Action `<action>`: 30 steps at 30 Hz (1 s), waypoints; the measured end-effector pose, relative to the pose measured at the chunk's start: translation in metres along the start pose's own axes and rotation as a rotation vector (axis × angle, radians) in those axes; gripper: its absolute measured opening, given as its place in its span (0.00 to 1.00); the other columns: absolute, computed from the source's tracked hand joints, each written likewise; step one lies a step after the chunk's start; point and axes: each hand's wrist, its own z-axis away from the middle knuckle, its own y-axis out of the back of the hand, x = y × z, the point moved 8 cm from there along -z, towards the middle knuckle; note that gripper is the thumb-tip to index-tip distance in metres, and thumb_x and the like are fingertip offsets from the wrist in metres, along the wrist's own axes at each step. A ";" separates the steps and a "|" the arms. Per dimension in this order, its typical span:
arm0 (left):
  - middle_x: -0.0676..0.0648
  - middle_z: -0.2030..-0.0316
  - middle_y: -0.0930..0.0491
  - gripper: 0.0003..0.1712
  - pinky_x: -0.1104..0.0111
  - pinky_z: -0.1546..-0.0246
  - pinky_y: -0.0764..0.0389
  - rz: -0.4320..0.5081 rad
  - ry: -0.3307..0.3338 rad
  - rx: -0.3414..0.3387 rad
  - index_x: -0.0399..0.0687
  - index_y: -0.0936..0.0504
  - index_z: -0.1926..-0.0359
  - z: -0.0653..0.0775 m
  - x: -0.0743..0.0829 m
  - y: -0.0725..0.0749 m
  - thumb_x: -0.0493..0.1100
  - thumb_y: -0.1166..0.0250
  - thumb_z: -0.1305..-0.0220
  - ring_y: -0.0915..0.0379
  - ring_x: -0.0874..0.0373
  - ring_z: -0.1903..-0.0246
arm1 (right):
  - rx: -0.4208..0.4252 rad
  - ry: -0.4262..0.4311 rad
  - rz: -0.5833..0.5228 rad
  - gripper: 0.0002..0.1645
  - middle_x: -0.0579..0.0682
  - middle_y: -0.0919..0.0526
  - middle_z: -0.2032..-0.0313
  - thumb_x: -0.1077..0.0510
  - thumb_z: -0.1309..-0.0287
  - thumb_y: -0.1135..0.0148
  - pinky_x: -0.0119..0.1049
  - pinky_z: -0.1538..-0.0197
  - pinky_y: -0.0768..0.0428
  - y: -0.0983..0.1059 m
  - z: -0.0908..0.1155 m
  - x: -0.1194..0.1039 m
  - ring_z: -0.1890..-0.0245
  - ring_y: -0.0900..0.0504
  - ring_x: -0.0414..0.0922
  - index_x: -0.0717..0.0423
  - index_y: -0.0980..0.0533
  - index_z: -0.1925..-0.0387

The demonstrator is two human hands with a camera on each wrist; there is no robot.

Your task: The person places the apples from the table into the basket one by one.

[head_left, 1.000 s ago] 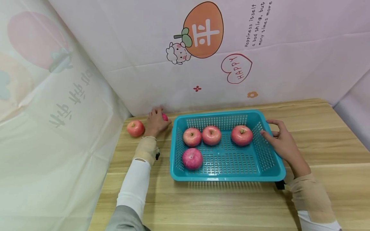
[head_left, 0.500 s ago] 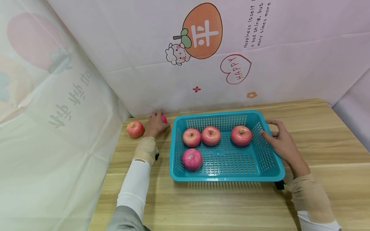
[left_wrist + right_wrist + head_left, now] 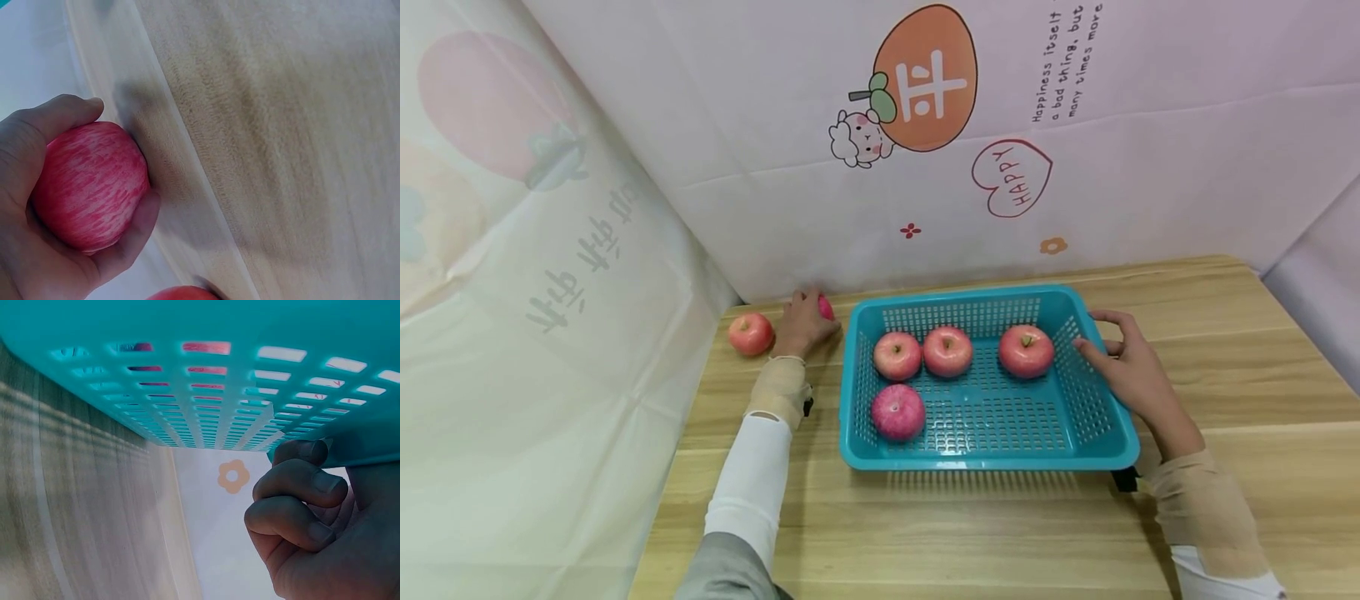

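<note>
At the table's back left, my left hand (image 3: 802, 325) grips a pink-red apple (image 3: 92, 186), its thumb and a finger curled round the sides. Another red apple (image 3: 751, 334) lies on the wood just left of that hand. My right hand (image 3: 1135, 371) holds the right end of a blue-green plastic basket (image 3: 977, 463), thumb over the rim and the other fingers curled outside. Inside the basket sit two apples side by side at the back left, a darker pink apple (image 3: 898, 412) at the front left, and an apple (image 3: 1027, 351) at the right.
The wooden table (image 3: 1000, 542) runs up to a printed white cloth (image 3: 760, 150) at the back. A pale cloth (image 3: 550, 400) hangs along the left side. The basket's left wall stands close to my left hand.
My left hand and the apple in it have shifted very slightly left and toward me since a second ago. The right hand and basket look still.
</note>
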 end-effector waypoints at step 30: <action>0.35 0.41 0.31 0.37 0.44 0.46 0.17 -0.036 -0.020 0.015 0.51 0.31 0.33 0.000 0.001 0.008 0.53 0.24 0.37 0.26 0.36 0.45 | -0.007 -0.010 0.010 0.43 0.81 0.17 0.49 0.45 0.19 0.45 0.41 0.71 0.12 0.000 0.000 -0.001 0.72 0.10 0.41 0.58 0.51 0.18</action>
